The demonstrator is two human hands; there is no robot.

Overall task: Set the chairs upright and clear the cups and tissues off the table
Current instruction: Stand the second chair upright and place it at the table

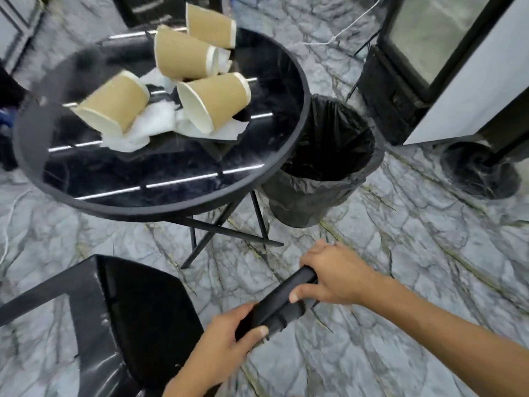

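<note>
The marble floor (400, 239) lies open to the right of the round black table (160, 179), apart from the black-lined bin (329, 156) standing just beside the table's right edge and a glass-fronted cabinet (446, 61) further back. The near half of the tabletop is bare up to its rim. Toward the far edge four brown paper cups (114, 101) lie tipped over, close together on crumpled white tissues (154, 124). In front of the table stands a black chair (134, 310), its seat towards the table legs. Both hands are closed around its rounded top rail: the left hand (220, 348) at the nearer end, the right hand (335, 273) at the end nearer the bin.
</note>
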